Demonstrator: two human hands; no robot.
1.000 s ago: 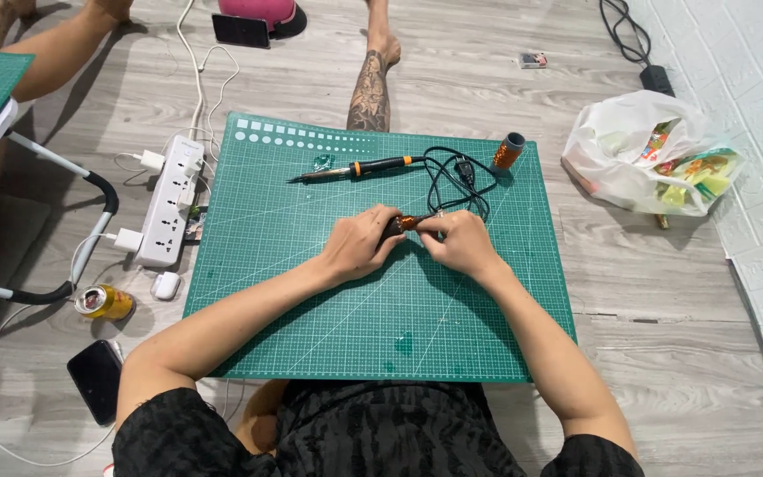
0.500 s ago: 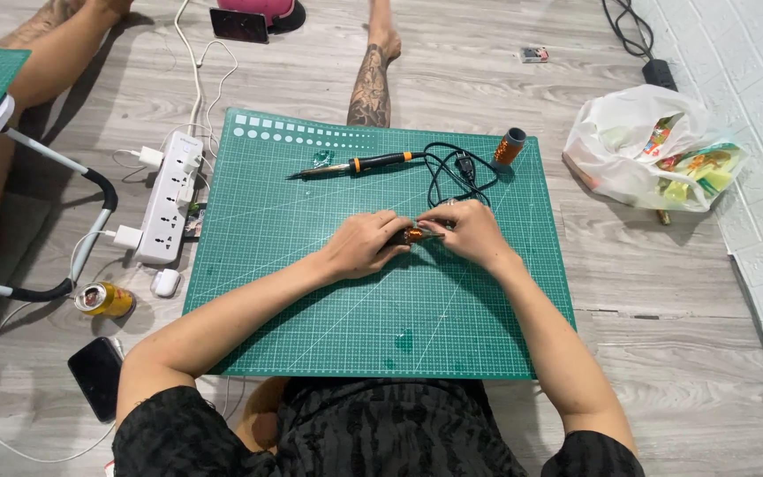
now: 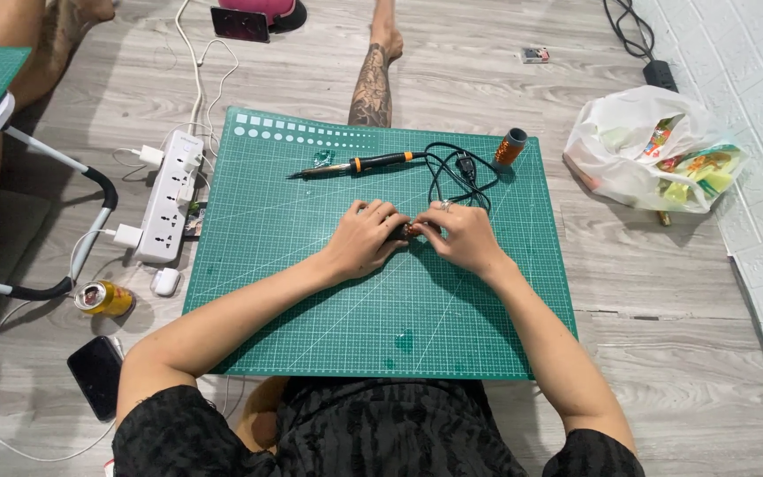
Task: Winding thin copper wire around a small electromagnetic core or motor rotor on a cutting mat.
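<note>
Two hands meet over a small part on a green cutting mat.

The left hand [image 3: 366, 237] and right hand [image 3: 459, 237] pinch a small dark part [image 3: 404, 231] between their fingertips, mid-mat [image 3: 311, 318] on the floor. Beyond them lie a soldering iron [image 3: 359, 165], its black cord [image 3: 457, 172] and a copper wire spool [image 3: 510, 147]. A white power strip [image 3: 168, 196] sits left of the mat.

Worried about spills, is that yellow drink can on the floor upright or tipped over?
Tipped over: the yellow can lies on its side on the floor, beside the green cutting mat.
</note>
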